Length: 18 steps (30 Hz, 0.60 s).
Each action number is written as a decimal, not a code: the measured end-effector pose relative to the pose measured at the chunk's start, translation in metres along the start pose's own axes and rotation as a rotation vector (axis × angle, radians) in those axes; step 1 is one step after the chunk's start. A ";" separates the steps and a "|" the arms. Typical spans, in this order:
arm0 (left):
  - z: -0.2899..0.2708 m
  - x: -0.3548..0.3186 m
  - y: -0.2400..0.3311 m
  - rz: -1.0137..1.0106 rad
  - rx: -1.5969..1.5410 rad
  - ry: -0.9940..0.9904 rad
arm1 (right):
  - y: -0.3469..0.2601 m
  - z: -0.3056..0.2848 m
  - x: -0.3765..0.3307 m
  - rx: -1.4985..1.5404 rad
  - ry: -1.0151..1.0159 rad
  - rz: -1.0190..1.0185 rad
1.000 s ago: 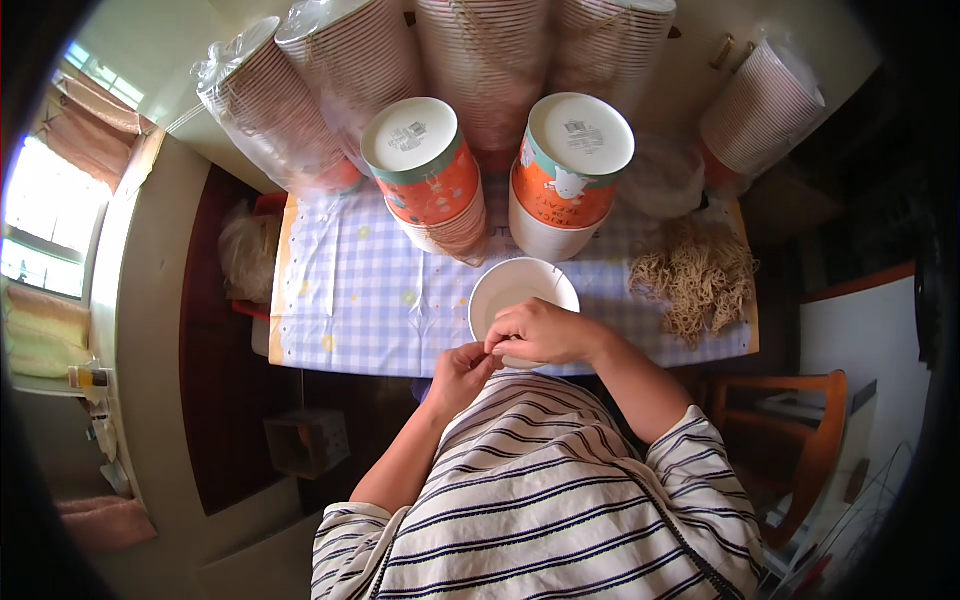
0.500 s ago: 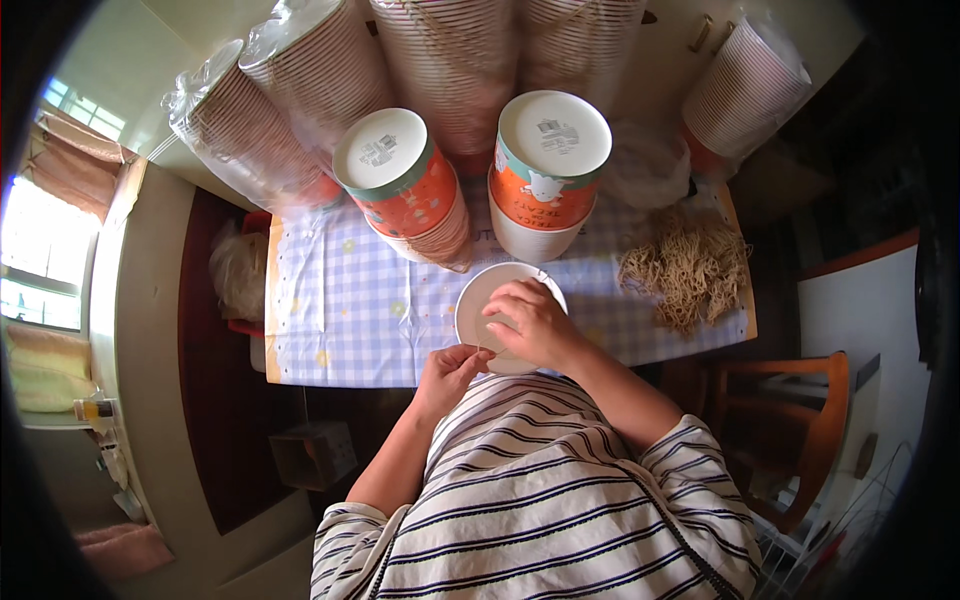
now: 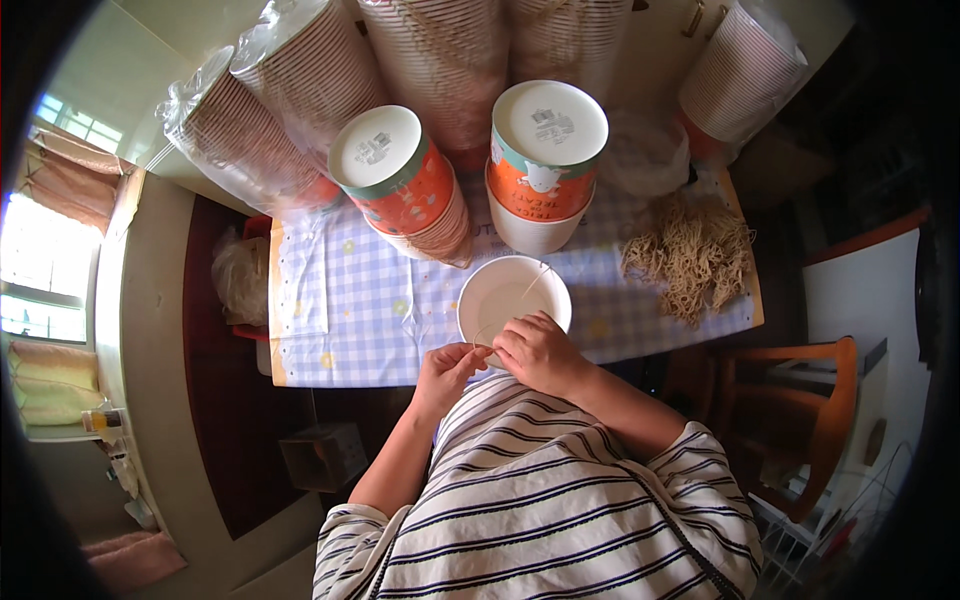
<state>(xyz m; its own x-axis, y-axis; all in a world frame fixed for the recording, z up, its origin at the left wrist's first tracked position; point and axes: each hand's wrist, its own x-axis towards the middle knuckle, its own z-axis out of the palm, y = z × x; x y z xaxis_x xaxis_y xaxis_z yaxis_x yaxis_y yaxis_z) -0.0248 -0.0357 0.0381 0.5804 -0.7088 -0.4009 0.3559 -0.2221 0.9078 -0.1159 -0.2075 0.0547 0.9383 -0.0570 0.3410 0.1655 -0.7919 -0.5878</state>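
A white paper bowl (image 3: 505, 292) stands open at the near edge of the table. My right hand (image 3: 538, 352) rests on the bowl's near rim and pinches a thin tan string (image 3: 530, 283) that runs up across the bowl's opening. My left hand (image 3: 447, 368), just left of the bowl's rim, pinches the other end of that string. The two hands nearly touch.
The table has a blue-and-white checked cloth (image 3: 340, 310). Two stacks of upturned orange paper bowls (image 3: 545, 160) stand behind the white bowl. A heap of tan strings (image 3: 692, 256) lies at the right. Bagged cup stacks (image 3: 270, 110) line the back. A wooden chair (image 3: 800, 420) stands at the right.
My right hand has slid from covering the bowl back to its near rim, so the bowl's inside shows. The string now stretches across the opening. My left hand stays just left of the bowl.
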 end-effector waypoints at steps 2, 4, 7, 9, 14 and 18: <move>0.000 -0.003 -0.002 -0.018 0.003 0.008 | -0.003 0.004 -0.002 -0.017 0.006 -0.007; -0.001 -0.007 -0.007 -0.006 -0.089 0.023 | -0.012 0.006 -0.005 0.028 -0.005 0.054; -0.013 -0.013 -0.010 0.009 0.142 0.014 | -0.028 0.011 -0.012 0.154 -0.024 0.186; -0.015 -0.018 0.004 0.053 0.487 0.050 | -0.038 0.021 -0.019 0.265 -0.007 0.260; -0.023 -0.015 -0.009 0.285 0.656 0.128 | -0.051 0.044 -0.026 0.118 -0.014 0.298; -0.023 -0.010 -0.013 0.344 0.713 0.120 | -0.053 0.057 -0.039 -0.037 0.038 0.350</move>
<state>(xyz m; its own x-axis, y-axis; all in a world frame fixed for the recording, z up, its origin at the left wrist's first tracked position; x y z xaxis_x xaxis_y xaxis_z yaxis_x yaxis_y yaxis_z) -0.0187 -0.0106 0.0275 0.6617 -0.7475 -0.0582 -0.3878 -0.4077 0.8267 -0.1440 -0.1285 0.0306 0.9242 -0.3506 0.1513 -0.1754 -0.7418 -0.6473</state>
